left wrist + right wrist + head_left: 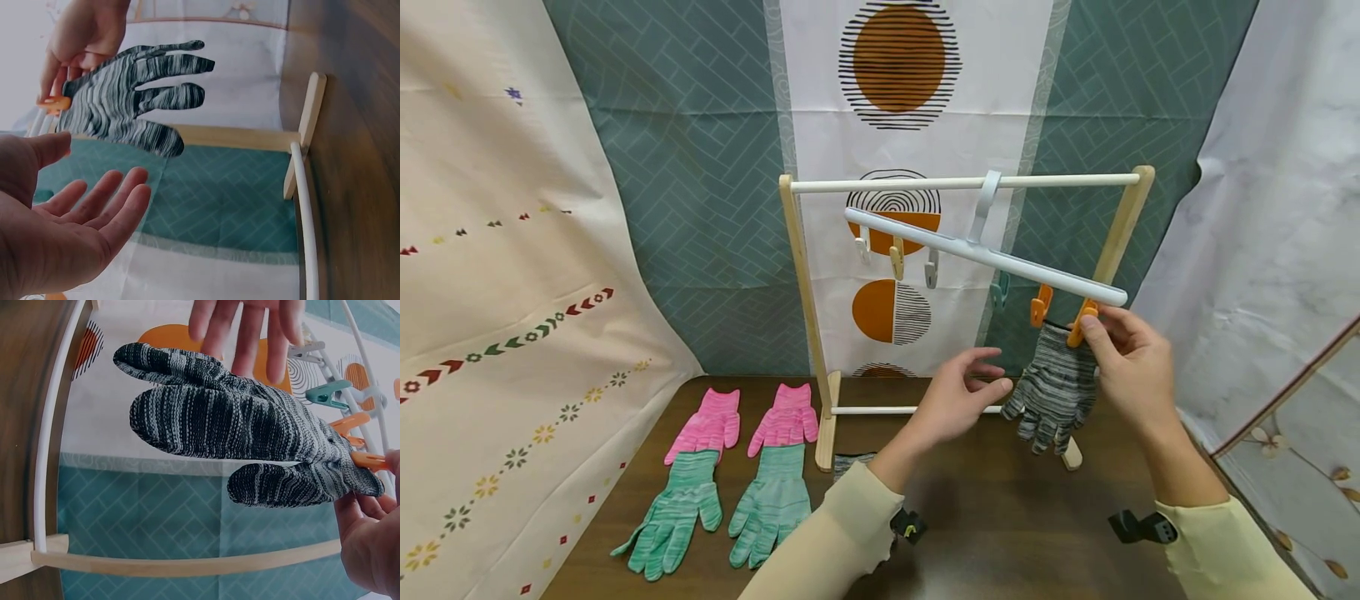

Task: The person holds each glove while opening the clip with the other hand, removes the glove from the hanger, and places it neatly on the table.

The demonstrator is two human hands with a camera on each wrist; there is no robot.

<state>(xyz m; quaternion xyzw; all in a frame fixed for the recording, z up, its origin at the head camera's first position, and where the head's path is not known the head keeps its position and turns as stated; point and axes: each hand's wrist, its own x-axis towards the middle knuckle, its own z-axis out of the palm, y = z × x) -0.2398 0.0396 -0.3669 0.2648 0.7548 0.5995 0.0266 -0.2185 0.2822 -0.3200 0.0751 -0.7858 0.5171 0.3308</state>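
Observation:
A black-and-grey knitted glove (1051,387) hangs fingers down from the right end of a pale hanger (985,254), its cuff at an orange clothespin (1083,322). My right hand (1131,367) pinches that clothespin, thumb in front, with fingers behind by the cuff. My left hand (958,396) is beside the glove, fingers apart and holding nothing; in the left wrist view its palm (62,244) shows below the glove. A second orange clothespin (1041,306) hangs just left of the cuff. The hanger tilts down to the right.
The hanger hooks over the top bar (887,185) of a wooden rack. Teal (1000,291), grey, cream and white clips hang along it. Two pink-and-green gloves (772,492) lie at left on the table; another grey glove (852,463) is partly hidden behind my left arm.

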